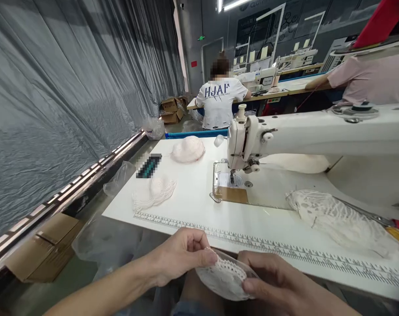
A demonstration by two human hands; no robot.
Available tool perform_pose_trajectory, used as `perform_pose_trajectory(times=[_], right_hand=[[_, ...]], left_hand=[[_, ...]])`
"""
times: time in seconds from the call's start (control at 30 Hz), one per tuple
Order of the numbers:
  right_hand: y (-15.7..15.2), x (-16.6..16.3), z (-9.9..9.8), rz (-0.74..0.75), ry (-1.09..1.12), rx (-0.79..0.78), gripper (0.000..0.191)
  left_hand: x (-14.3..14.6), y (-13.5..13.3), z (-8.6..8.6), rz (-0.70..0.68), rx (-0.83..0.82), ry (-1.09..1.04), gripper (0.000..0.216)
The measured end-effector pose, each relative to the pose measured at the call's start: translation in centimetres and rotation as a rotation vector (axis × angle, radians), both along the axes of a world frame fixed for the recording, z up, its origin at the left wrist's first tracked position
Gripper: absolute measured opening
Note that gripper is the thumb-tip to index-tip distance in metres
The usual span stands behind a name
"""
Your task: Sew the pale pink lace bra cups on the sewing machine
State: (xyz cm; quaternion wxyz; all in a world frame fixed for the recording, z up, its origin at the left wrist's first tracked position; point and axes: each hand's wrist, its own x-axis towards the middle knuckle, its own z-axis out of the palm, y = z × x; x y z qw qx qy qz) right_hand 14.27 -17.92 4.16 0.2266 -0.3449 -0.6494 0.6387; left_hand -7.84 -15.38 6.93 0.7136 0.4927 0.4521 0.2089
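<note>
A white lace-edged fabric cup (pixel 222 277) hangs between my two hands, just off the table's front edge. My left hand (pixel 189 252) pinches its lace border at the upper left, thumb on top. On the other side, my right hand (pixel 268 276) grips the cup's right end between thumb and fingers. Thin sheer fabric shows behind the lace edge. Ahead of my hands stands a white sewing machine (pixel 248 145), its presser foot (pixel 232 177) over the needle plate. Nothing that I can make out lies under the foot.
On the white table (pixel 186 197) lie a pale padded cup (pixel 188 149), a lace piece (pixel 155 193), a pixelated dark object (pixel 149 166), white lace fabric (pixel 337 219) and scissors (pixel 373 215). A printed ruler (pixel 252 241) runs along the front. Cardboard boxes (pixel 44 245) stand left. Two people sit beyond.
</note>
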Motion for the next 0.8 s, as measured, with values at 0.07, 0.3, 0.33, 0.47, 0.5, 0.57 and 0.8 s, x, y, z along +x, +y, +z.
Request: perform_pose_trajectory(times=[0.07,0.3,0.33,0.47,0.5,0.57,0.8], right_hand=[[-0.7,0.4,-0.2,0.038,0.062,-0.088,0.032],[-3.4,0.5,-1.6,0.028,0.143,-0.184,0.029],[-3.6,0.4,-1.9,0.013,0.137,-0.181,0.027],[-3.9,0.1,-2.4,-0.026,0.100,-0.155,0.026],[-3.9,0.1,-2.5,-0.019,0.100,-0.170,0.026],[-3.9,0.0,-2.6,0.005,0.096,-0.207,0.027],[-3.5,0.2,-2.8,0.068,0.113,-0.226,0.026]], left_hand=[[-0.3,-1.0,-0.6,0.005,-0.048,-0.022,0.044],[0.1,-3.3,-1.9,-0.041,-0.146,0.038,0.041],[0.1,-3.5,-2.0,-0.042,-0.145,0.041,0.039],[-0.2,-3.6,-1.9,-0.080,-0.125,0.055,0.036],[-0.3,-3.5,-1.8,-0.110,-0.125,0.058,0.035],[-0.2,-3.3,-1.6,-0.198,-0.132,0.063,0.034],[0.6,-2.3,-1.4,-0.391,-0.110,0.184,0.031]])
